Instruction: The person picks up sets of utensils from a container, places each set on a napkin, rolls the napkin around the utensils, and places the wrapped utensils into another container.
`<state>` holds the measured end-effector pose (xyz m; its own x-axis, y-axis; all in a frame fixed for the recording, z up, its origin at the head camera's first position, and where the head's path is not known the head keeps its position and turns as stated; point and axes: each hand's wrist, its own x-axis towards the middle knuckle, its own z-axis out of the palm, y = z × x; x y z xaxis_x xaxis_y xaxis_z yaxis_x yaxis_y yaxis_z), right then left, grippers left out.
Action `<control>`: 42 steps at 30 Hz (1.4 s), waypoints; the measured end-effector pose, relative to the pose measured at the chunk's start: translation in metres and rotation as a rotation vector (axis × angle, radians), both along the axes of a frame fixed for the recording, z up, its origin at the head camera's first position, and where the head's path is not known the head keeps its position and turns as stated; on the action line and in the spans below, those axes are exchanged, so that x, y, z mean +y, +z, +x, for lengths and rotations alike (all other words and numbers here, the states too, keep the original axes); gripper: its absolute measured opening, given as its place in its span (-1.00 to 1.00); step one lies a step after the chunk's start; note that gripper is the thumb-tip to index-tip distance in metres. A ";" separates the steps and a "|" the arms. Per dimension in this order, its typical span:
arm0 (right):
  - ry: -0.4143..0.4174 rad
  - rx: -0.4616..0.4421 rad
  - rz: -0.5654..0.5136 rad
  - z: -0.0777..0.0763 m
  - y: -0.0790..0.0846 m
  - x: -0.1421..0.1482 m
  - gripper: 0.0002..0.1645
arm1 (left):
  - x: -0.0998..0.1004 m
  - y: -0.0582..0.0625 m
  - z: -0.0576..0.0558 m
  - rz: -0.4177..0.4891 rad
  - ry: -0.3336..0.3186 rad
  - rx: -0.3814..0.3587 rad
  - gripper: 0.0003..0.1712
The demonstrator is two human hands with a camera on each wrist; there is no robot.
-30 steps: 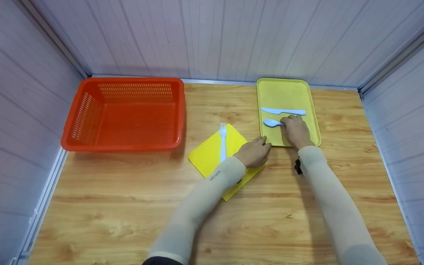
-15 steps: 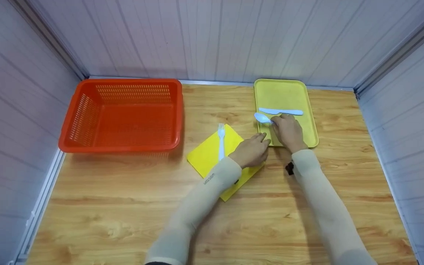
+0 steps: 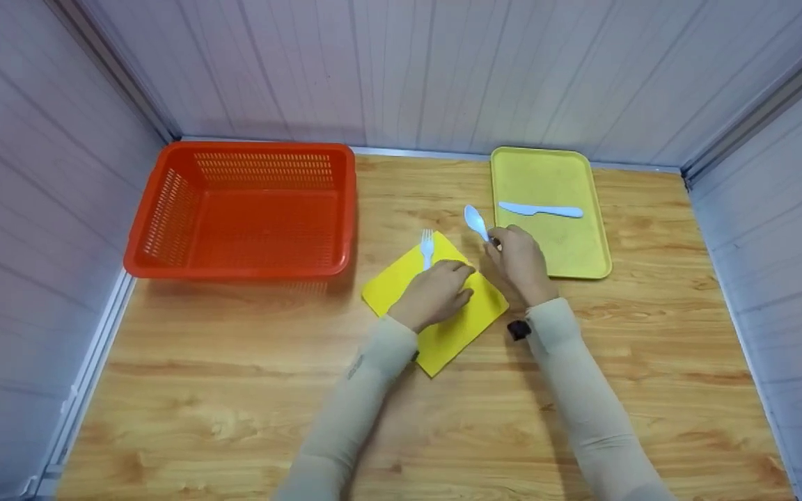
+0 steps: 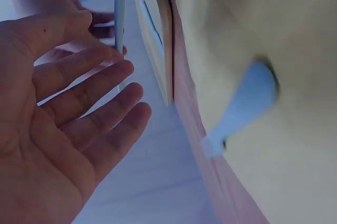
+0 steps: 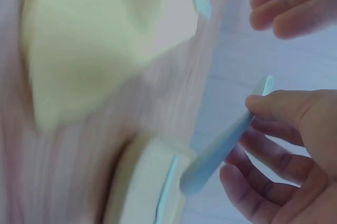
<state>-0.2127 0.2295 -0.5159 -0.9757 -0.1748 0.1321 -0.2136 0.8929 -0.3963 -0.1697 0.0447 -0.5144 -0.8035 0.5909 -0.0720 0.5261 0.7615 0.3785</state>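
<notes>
My right hand [image 3: 521, 259] pinches the handle of a pale blue plastic spoon [image 3: 475, 218] between thumb and fingers, at the left edge of the yellow tray [image 3: 553, 256]. The spoon's bowl points away from me, up and to the left. My left hand [image 3: 436, 293] is over a yellow napkin [image 3: 455, 344], its fingers relaxed and holding nothing in the left wrist view. On the napkin lies a pale fork [image 3: 427, 245], tines at the far corner; the left hand hides its handle in the head view. A matching knife [image 3: 544, 210] lies across the tray.
A red perforated basket [image 3: 237, 273] stands at the back left of the wooden table [image 3: 234, 417]. Pale panel walls [image 3: 401, 76] close off the back and both sides.
My right hand has lifted the spoon off the tray and carried it left toward the napkin, turning its bowl away from me. The left hand has drawn back left from the tray's near corner.
</notes>
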 end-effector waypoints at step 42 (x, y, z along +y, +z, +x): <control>-0.136 -0.219 -0.237 0.008 -0.048 -0.074 -0.77 | -0.074 -0.032 0.018 -0.090 0.253 -0.231 -0.57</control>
<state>-0.2048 0.1550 -0.5640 -0.9977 -0.0304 -0.0613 0.0141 0.7853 -0.6190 -0.1520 -0.0296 -0.5464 -0.8801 0.3581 -0.3116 0.2248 0.8925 0.3910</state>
